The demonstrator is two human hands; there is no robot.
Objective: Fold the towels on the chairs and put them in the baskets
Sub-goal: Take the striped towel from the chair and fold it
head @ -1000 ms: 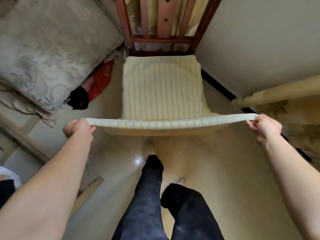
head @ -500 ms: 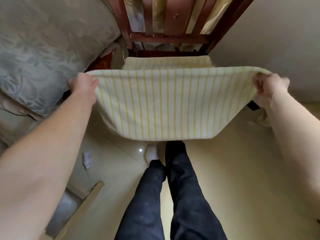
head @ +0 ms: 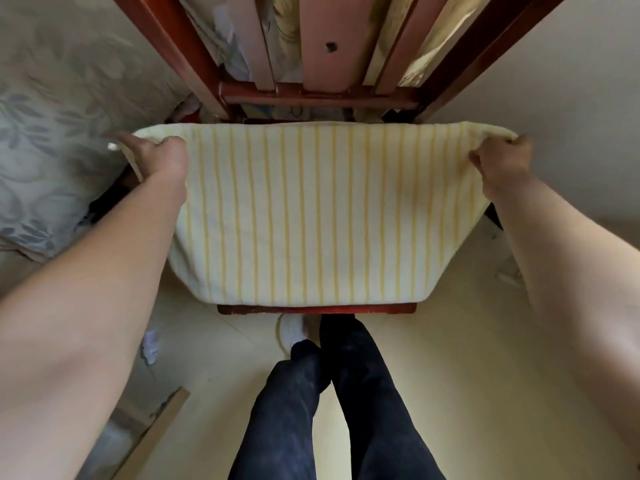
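The soft cream towel with thin yellow stripes [head: 304, 216] lies on the seat of the red-brown wooden chair [head: 311, 93], stretched flat between the two hands; the left hand [head: 156, 157] pinches the far corner on its side, with one finger sticking out past the cloth; the right hand [head: 498, 164] has its fingers curled round the other far corner. Both hands pull away from each other, I think so the top edge stays straight and the stripes line up for a neat fold; the seat under the hands works like a small table, so the cloth can lie flat. The chair's back rail is just past the hands; the person's dark trouser legs [head: 332, 403] stand close below the seat edge. No basket shows, so putting the towel away is not yet done.

A second ago the hands held this edge low, near the person's body, and the rest of the towel lay open on the seat; since then they have carried the edge up and over to the far side by the chair back, so the towel now looks doubled over itself.
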